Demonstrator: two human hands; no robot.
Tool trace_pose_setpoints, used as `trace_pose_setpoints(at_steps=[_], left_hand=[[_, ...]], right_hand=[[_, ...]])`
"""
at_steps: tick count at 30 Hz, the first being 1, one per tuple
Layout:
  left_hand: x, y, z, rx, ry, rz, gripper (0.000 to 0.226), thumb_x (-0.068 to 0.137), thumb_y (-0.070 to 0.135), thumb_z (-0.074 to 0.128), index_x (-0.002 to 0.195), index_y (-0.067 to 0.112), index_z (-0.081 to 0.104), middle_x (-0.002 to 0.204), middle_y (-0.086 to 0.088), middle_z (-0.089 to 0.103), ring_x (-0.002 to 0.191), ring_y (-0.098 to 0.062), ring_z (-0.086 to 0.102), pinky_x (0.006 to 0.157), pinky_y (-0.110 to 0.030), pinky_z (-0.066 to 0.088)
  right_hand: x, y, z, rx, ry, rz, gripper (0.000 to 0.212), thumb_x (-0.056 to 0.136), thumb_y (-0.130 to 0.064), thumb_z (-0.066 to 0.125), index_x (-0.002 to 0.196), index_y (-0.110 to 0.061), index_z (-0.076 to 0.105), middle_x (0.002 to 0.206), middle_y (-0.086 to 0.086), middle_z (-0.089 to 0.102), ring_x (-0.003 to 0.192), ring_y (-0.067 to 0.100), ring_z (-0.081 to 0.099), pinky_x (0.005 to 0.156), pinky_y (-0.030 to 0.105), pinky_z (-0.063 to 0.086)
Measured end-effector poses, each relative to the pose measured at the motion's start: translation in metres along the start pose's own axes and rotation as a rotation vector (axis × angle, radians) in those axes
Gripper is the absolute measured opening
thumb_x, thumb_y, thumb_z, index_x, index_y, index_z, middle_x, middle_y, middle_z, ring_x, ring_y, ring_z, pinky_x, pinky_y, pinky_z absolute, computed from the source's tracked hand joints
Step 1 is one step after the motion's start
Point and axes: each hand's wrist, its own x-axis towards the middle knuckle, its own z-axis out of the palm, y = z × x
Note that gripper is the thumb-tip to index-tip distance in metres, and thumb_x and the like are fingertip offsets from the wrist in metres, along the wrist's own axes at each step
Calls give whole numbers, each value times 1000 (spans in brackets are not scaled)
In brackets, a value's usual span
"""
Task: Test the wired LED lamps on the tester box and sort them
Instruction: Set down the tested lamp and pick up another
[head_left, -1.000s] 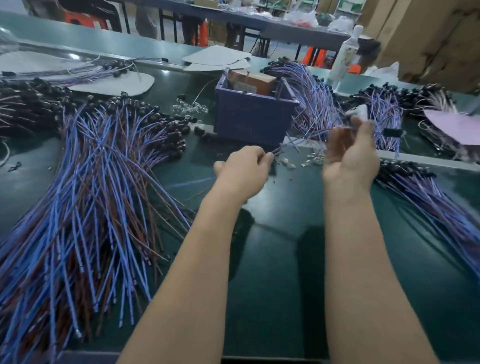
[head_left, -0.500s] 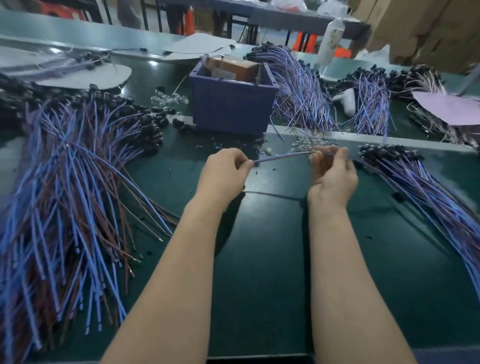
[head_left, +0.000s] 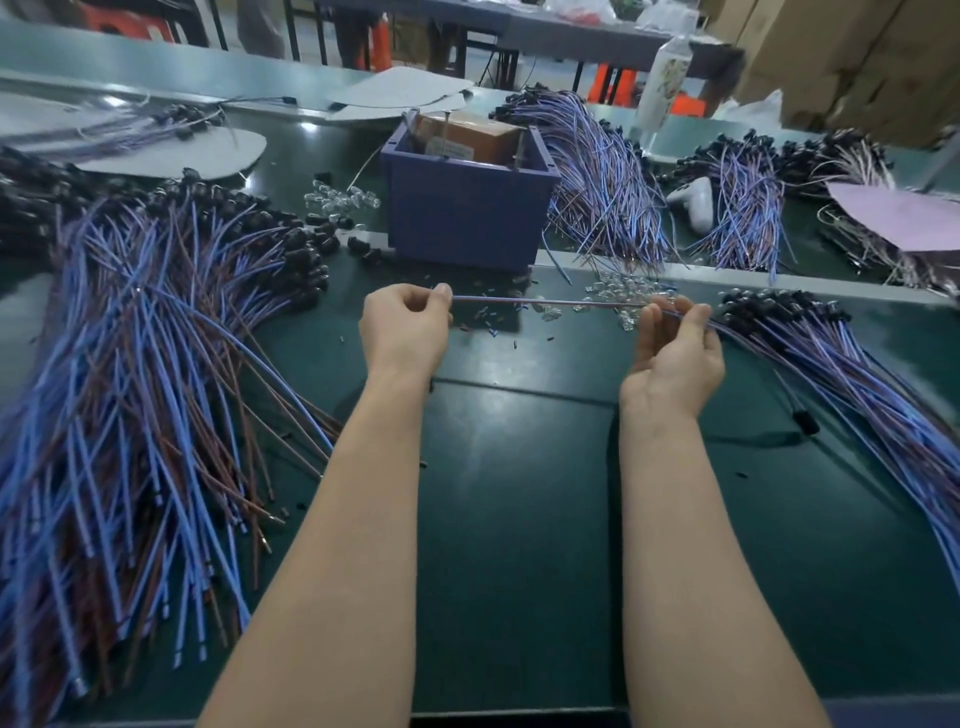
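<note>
Left hand (head_left: 405, 332) and right hand (head_left: 675, 348) each pinch 1 wired lamp (head_left: 545, 302), stretched level between them.

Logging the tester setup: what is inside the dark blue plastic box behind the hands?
A brown box-shaped unit with a pale label sits in the dark blue plastic box; thin metal pins stand above it. The front wall hides its lower part.

Factory assembly bench (head_left: 519, 519), heaped wired lamps (head_left: 130, 364), cartons (head_left: 857, 57).
</note>
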Motion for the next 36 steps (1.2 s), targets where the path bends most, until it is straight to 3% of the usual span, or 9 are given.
trace_pose_setpoints(at_steps=[9, 11, 15, 18, 21, 27, 31, 33, 36], left_hand=[[8, -2, -10, -141, 305, -54, 20, 93, 24, 55, 81, 10, 63, 80, -5, 68, 72, -18, 60, 84, -36, 53], [5, 0, -11, -154, 257, -24, 12, 91, 11, 52, 93, 12, 64, 90, -5, 68, 79, -15, 59, 90, -35, 51], [-15, 10, 7, 95, 66, 209, 35, 90, 9, 51, 124, 14, 60, 136, -9, 48, 121, -18, 46, 105, -22, 29], [-25, 19, 17, -53, -211, 238, 36, 96, 27, 51, 127, 8, 56, 120, -4, 62, 91, -11, 63, 91, -26, 45], [-37, 25, 28, -290, -500, 142, 34, 100, 27, 44, 128, 8, 48, 106, 7, 62, 64, -2, 61, 67, -22, 51], [-29, 26, 25, -593, -325, 109, 13, 99, 10, 45, 95, 14, 56, 87, 1, 65, 59, -1, 59, 61, -16, 50], [-27, 20, 27, -489, -171, 152, 17, 96, 11, 53, 80, 12, 56, 71, 1, 63, 55, 1, 61, 59, -15, 51], [-24, 14, 28, -414, -121, 133, 19, 95, 12, 55, 76, 11, 56, 69, -1, 64, 59, -4, 64, 66, -22, 55], [-22, 7, 32, -352, -135, 60, 22, 96, 11, 52, 74, 12, 56, 71, -3, 65, 65, -8, 66, 66, -21, 54]], right_hand=[[4, -8, -4, 96, 37, -27, 29, 101, -16, 43, 75, -7, 52, 65, 4, 60, 47, 5, 59, 52, 15, 52], [1, -11, -1, 140, 3, -17, 30, 101, -15, 43, 74, -6, 53, 59, 2, 62, 50, 6, 61, 54, 16, 53], [-16, -8, 12, 243, -97, 148, 28, 100, -13, 44, 78, -1, 57, 62, 6, 67, 57, 12, 67, 57, 17, 56], [-23, -8, 16, 338, -167, 300, 28, 99, -11, 44, 79, 1, 59, 64, 9, 69, 59, 14, 69, 57, 16, 56], [-32, -2, 19, 233, -257, 431, 31, 99, -12, 44, 76, 1, 59, 66, 10, 69, 61, 15, 69, 59, 16, 55], [-38, 4, 20, -57, -259, 495, 27, 97, -13, 50, 75, -1, 59, 57, 8, 68, 52, 13, 67, 48, 16, 53], [-36, 4, 14, -567, -299, 301, 39, 99, -29, 47, 69, -5, 56, 49, 3, 62, 38, 4, 55, 40, 14, 45], [-35, 5, 10, -844, -313, 15, 41, 98, -32, 48, 64, -10, 54, 52, 2, 56, 39, 5, 50, 43, 18, 42], [-40, 8, 11, -986, -351, -447, 27, 96, -27, 51, 76, -12, 62, 70, 0, 63, 65, 15, 57, 64, 28, 46]])
